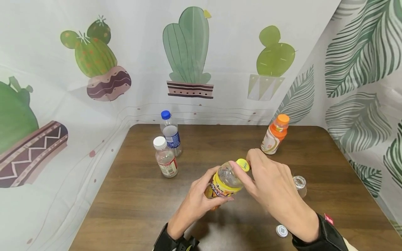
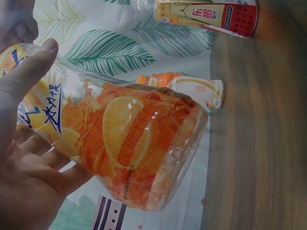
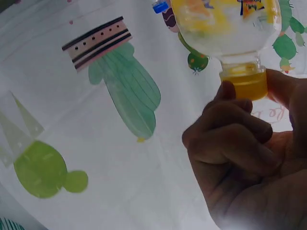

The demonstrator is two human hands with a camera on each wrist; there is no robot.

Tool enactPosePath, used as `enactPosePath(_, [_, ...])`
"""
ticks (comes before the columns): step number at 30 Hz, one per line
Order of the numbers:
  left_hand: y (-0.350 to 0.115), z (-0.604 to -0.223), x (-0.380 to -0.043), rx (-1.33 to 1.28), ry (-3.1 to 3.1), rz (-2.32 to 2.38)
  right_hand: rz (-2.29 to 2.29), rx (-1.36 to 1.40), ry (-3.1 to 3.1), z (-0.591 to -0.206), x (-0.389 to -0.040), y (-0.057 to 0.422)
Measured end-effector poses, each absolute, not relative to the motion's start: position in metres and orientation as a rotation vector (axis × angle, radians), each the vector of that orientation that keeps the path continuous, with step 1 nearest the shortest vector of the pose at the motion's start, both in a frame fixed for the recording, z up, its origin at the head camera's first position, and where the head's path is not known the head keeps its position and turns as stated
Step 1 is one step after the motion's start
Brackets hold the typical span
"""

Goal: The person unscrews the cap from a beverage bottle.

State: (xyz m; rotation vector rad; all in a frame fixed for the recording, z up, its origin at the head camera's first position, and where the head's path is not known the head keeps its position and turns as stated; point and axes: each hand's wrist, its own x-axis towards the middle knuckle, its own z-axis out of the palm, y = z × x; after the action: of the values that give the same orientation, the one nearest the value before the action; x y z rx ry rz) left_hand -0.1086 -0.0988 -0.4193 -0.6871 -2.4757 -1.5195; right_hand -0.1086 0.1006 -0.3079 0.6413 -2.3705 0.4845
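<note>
My left hand (image 1: 196,200) grips a clear plastic drink bottle (image 1: 228,177) around its body, tilted above the table with its neck toward the right. The bottle wears a yellow and orange label printed with an orange slice (image 2: 127,129), seen large in the left wrist view. My right hand (image 1: 276,190) pinches the yellow bottle cap (image 3: 245,85) between thumb and index finger, its other fingers curled in. In the right wrist view the cap sits on the bottle's neck. Part of the bottle's lower body is hidden by my left hand in the head view.
On the brown table (image 1: 125,209), a blue-capped bottle (image 1: 171,134) and a white-capped bottle (image 1: 166,160) stand to the left. An orange-capped bottle (image 1: 274,136) is at the back right. Beside my right wrist are a capless clear bottle (image 1: 300,188) and a loose white cap (image 1: 281,230).
</note>
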Motion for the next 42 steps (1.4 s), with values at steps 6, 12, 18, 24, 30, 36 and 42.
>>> enactPosePath(6, [-0.1,-0.415,-0.109,-0.718,-2.49,-1.548,0.514,0.705,-2.281,-0.309,-0.113,0.103])
enactPosePath(12, [-0.1,-0.411,-0.111,-0.746,-2.481,-1.546,0.536,0.778,-2.247,-0.307,-0.115,0.105])
enactPosePath(18, [-0.101,-0.41,-0.11,-0.739,-2.5,-1.599,0.549,0.837,-2.27,-0.306,-0.115,0.109])
enactPosePath(24, [-0.102,-0.411,-0.111,-0.761,-2.5,-1.637,0.549,0.937,-2.28,-0.304,-0.117,0.113])
enactPosePath(30, [-0.103,-0.411,-0.111,-0.765,-2.529,-1.68,0.528,1.023,-2.296,-0.304,-0.118,0.117])
enactPosePath(36, [-0.103,-0.411,-0.111,-0.778,-2.542,-1.715,0.543,1.112,-2.25,-0.307,-0.12,0.12])
enactPosePath(42, [-0.102,-0.413,-0.112,-0.791,-2.537,-1.742,0.552,1.167,-2.223,-0.308,-0.122,0.122])
